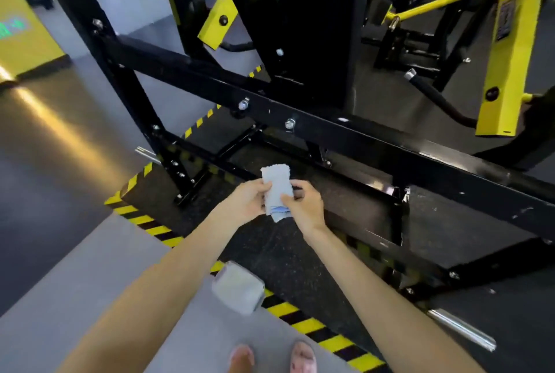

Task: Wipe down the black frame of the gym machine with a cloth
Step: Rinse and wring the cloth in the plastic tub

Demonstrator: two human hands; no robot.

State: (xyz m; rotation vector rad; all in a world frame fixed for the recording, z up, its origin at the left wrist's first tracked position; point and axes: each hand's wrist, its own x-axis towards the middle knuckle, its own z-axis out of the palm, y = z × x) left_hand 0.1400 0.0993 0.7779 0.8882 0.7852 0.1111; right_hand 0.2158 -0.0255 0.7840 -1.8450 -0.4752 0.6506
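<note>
Blue cloth (277,189) | gripped by left hand (249,200); right hand (303,203) | black frame (345,132) behind

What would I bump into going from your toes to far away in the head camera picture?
Bare toes → blurry grey bundle → light blue cloth, pinched by the left hand and right hand → slanted black frame bar → tall black panel.

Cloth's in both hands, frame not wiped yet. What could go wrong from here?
The cloth could snag on the bolts sticking out of the black frame. The grey pad lying near the feet might cause a trip. The low chrome peg could catch a shin.
</note>
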